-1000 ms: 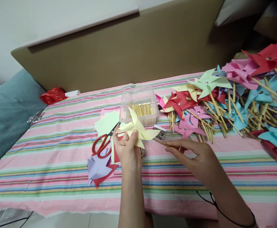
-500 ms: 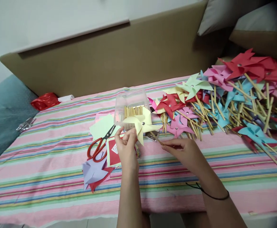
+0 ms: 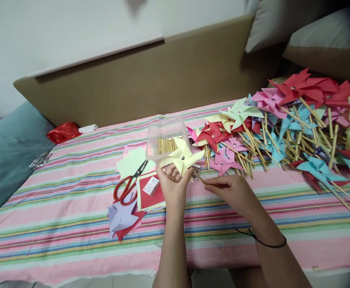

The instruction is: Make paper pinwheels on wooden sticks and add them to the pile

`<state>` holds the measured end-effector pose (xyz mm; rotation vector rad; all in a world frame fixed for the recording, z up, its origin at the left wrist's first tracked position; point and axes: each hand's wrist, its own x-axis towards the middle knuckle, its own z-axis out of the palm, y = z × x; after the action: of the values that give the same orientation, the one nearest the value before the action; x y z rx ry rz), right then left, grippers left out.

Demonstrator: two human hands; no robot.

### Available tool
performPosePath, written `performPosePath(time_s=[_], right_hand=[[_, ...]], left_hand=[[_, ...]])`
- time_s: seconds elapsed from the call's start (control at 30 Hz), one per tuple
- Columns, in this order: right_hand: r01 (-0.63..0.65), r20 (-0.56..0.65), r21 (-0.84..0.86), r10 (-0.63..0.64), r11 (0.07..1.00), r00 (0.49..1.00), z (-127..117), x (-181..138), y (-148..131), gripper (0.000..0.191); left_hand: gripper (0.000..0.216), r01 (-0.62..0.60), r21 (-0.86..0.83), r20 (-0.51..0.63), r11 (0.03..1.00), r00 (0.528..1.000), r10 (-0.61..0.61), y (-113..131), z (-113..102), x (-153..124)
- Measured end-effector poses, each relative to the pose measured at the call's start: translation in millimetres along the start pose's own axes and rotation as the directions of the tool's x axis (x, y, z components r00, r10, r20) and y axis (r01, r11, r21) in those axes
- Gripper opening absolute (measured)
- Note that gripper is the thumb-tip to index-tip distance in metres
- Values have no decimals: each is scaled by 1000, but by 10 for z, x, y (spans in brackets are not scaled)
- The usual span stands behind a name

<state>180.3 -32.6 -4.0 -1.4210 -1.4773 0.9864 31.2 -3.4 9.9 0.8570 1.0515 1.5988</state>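
A pale yellow paper pinwheel [image 3: 184,157] faces up in the middle, with a metal fastener at its centre. My left hand [image 3: 175,186] cups it from below, fingers curled under the blades and the thumb against the lower blade. Between thumb and fingers, my right hand [image 3: 230,190] pinches the pinwheel's wooden stick [image 3: 201,180] near its lower end. Behind the pinwheel stands a clear plastic box [image 3: 165,128] holding many wooden sticks [image 3: 166,145]. Left of my left hand lie red-handled scissors [image 3: 129,186] and a red paper sheet [image 3: 151,199] with a small white box [image 3: 151,186] on it.
Many finished pinwheels [image 3: 271,146] are heaped on the right. Pale green paper [image 3: 134,160] and lilac cut paper [image 3: 121,218] lie at the left. Farther left are a red plastic bag [image 3: 63,133] and a teal cushion [image 3: 15,144]. A striped cloth [image 3: 73,200] covers the surface.
My left hand has shifted right and turned, going from pinching at the left blade to cupping the pinwheel underneath. The pinwheel's blades have rotated. My right hand keeps hold of the stick.
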Motion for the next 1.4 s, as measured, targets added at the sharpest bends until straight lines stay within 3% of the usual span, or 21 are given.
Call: performPosePath(time_s=[0.37, 0.47, 0.63, 0.93, 1.13, 1.23, 1.4], right_hand=[[5, 23, 20, -6, 1000, 1000, 24, -7, -6, 15], [-3, -15, 28, 4, 1000, 1000, 24, 10, 14, 15], [-23, -150, 29, 27, 999, 988, 5, 43, 66, 19], [-23, -110, 19, 25, 1000, 994, 12, 48, 89, 21], [13, -83, 67, -7, 998, 996, 37, 52, 67, 19], [20, -75, 81, -14, 997, 997, 40, 48, 55, 18], [-5, -117, 70, 14, 998, 993, -10, 44, 90, 19]], left_hand=[[83, 3, -56, -48, 998, 999, -6, 6, -15, 1], [80, 38, -36, -26, 999, 999, -39, -4, -22, 7], [59, 87, -8, -95, 996, 992, -88, -2, -66, 23], [53, 175, -33, -3, 984, 984, -176, 76, -33, -11], [62, 202, -49, 94, 978, 976, -197, -30, 48, -25], [61, 176, -58, 60, 983, 983, -172, -84, 105, -28], [41, 140, -78, -106, 987, 983, -148, -66, 91, 0]])
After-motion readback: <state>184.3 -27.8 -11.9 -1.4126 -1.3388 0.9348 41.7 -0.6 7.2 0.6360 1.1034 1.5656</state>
